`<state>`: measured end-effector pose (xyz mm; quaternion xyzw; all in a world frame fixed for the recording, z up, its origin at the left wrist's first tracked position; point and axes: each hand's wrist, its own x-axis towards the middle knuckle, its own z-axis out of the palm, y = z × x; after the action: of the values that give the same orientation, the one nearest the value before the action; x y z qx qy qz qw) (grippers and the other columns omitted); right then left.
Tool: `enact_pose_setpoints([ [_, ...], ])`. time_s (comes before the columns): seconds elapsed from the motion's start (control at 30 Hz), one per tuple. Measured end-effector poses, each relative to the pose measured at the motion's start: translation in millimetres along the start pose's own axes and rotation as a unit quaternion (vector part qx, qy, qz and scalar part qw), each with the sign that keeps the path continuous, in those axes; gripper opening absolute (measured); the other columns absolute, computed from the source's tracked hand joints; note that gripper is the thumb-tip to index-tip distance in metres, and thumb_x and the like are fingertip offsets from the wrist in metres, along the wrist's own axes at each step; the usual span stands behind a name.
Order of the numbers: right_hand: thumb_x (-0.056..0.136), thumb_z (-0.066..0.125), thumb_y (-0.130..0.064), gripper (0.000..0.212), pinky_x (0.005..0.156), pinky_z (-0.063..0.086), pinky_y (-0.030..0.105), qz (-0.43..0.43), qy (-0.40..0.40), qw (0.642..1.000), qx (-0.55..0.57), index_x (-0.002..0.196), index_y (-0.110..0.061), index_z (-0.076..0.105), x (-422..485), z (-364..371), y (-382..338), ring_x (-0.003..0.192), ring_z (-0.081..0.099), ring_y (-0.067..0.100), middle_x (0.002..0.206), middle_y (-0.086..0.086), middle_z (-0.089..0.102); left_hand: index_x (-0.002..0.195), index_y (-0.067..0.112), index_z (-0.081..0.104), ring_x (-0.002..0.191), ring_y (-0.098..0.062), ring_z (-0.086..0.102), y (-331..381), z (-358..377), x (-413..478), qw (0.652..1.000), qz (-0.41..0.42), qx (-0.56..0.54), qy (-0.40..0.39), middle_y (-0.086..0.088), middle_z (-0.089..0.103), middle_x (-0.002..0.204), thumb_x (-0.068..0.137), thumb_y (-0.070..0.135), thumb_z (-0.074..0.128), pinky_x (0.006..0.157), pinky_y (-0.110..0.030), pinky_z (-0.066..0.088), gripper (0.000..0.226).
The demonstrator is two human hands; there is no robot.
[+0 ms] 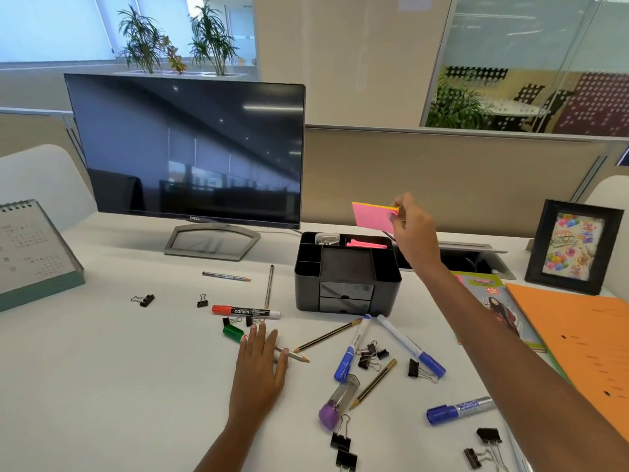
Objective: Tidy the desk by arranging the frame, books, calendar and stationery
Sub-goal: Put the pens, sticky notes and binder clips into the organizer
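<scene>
We found the right hand (413, 229) raised, thumb and fingertips pinching a pink sticky-note pad (371, 216) by its right edge. The pad hung to the left of those fingers, above the rear compartments of the black organiser (347, 267). The left hand (260, 359) lay flat on the desk (102, 369) with its fingers straight. It covered part of a green marker (233, 333), touched a pencil (296, 356) and gripped nothing. A red marker (245, 311) lay just beyond the left fingertips.

The frame (575, 247) stood well to the right of the right hand, and the calendar (34, 253) far to the left of the left hand.

We judged the edge pinch weak. The pad could swing or slip and miss its compartment, which already held pink notes. The flat left hand could roll the marker and pencil aside.
</scene>
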<state>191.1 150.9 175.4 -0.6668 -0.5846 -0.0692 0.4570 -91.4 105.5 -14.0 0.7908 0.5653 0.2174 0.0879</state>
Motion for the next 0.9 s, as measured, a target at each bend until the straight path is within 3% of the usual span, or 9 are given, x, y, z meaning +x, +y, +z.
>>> enact_pose_setpoints([
  [0.37, 0.088, 0.040, 0.002, 0.017, 0.068, 0.041, 0.040, 0.066, -0.089, 0.993, -0.031, 0.103, -0.002, 0.049, -2, 52, 31, 0.086, 0.055, 0.040, 0.094, 0.024, 0.062, 0.116, 0.009, 0.062, 0.117, -0.035, 0.055, -2, 2, 2, 1.000, -0.008, 0.018, -0.007, -0.015, 0.059, 0.127, 0.096, 0.050, 0.008, 0.111, -0.018, -0.005, 0.071],
  [0.53, 0.092, 0.039, -0.002, 0.021, 0.097, 0.030, 0.050, 0.117, -0.113, 0.979, -0.122, 0.109, -0.008, 0.049, -9, 64, 45, 0.101, 0.053, 0.034, 0.102, 0.015, 0.062, 0.115, 0.007, 0.062, 0.123, -0.031, 0.048, -1, -1, 2, 1.000, -0.001, 0.013, 0.013, -0.016, 0.059, 0.126, 0.096, 0.049, 0.009, 0.111, -0.016, -0.001, 0.070],
  [0.63, 0.092, 0.041, -0.003, 0.030, 0.101, 0.027, 0.058, 0.115, -0.120, 0.974, -0.153, 0.119, -0.014, 0.049, -18, 67, 54, 0.113, 0.048, 0.030, 0.116, 0.011, 0.056, 0.114, 0.007, 0.062, 0.123, -0.024, 0.036, -1, -2, 1, 1.000, 0.002, 0.011, 0.011, -0.016, 0.059, 0.125, 0.096, 0.049, 0.009, 0.111, -0.017, -0.001, 0.070],
  [0.8, 0.097, 0.035, -0.016, 0.030, 0.100, 0.034, 0.051, 0.061, -0.162, 0.976, -0.129, 0.116, -0.013, 0.058, -18, 68, 64, 0.121, 0.042, 0.026, 0.125, 0.010, 0.053, 0.114, 0.007, 0.062, 0.116, -0.035, 0.055, -2, -2, 1, 1.000, -0.015, 0.022, -0.011, -0.016, 0.060, 0.124, 0.096, 0.050, 0.008, 0.111, -0.015, -0.005, 0.071],
  [0.9, 0.096, 0.037, -0.011, 0.031, 0.098, 0.039, 0.043, 0.060, -0.118, 0.988, -0.079, 0.118, -0.006, 0.057, -22, 62, 64, 0.119, 0.046, 0.029, 0.125, 0.014, 0.053, 0.114, 0.005, 0.063, 0.115, -0.036, 0.056, -3, -1, 2, 1.000, -0.015, 0.025, 0.000, -0.017, 0.060, 0.124, 0.096, 0.050, 0.008, 0.111, -0.015, -0.007, 0.073],
])
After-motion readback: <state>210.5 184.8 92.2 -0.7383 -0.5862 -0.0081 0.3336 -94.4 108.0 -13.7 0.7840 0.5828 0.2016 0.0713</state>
